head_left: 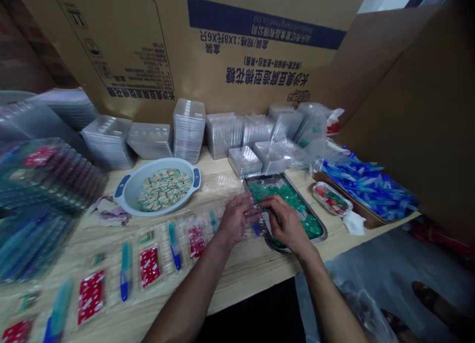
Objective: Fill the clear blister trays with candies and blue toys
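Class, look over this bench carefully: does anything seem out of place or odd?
A crumpled purple scrap lies loose on the bench beside the blue bowl, odd among the neat rows and stacks. A crumpled white tissue beside the small tray looks similarly stray.

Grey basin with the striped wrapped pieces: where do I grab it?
Take the grey basin by its two dark blue side handles, one hand each, coming down from above. They jut out at opposite ends of the rim, so they give a clear lip to grip. It sits flat on the wooden table, so getting underneath looks awkward. The left hand is closer to the nearer handle.
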